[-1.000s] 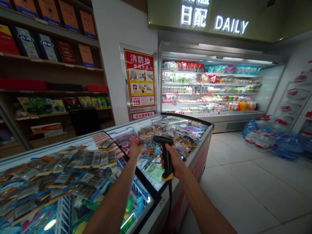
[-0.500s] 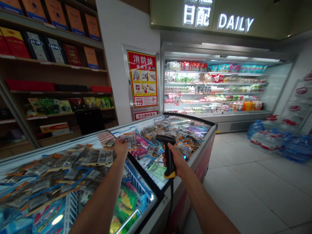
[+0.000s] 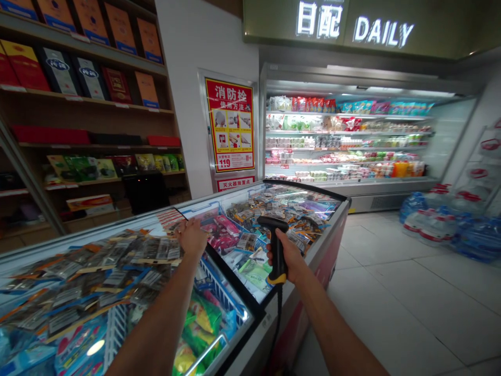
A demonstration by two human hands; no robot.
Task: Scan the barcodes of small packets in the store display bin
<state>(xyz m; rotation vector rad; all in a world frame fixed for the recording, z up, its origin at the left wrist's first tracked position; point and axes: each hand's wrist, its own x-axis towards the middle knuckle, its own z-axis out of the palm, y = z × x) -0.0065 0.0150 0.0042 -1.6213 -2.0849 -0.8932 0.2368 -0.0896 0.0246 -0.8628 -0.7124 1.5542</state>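
My right hand (image 3: 293,256) is wrapped round the handle of a black and yellow barcode scanner (image 3: 278,253), held above the right half of a chest freezer (image 3: 270,316). A dark cord hangs from the scanner's base. My left hand (image 3: 192,237) reaches over the freezer's middle divider, palm down, its fingers stretched out and apart. Under and beside it lie flat packets (image 3: 156,250) with dark printed fronts, spread over the left glass lid. Whatever lies directly beneath the palm is hidden. More small packets (image 3: 250,214) cover the right side's far end.
Bagged goods (image 3: 203,324) and a white wire basket (image 3: 114,334) show through the left lid. Boxes stand on wooden shelves (image 3: 94,146) at the left. An open chiller (image 3: 344,183) is at the back, with water bottles (image 3: 430,224) on the floor at right.
My left hand has let go of a small packet and turned palm down, shifting slightly left. The scanner in my right hand has moved a little to the right.
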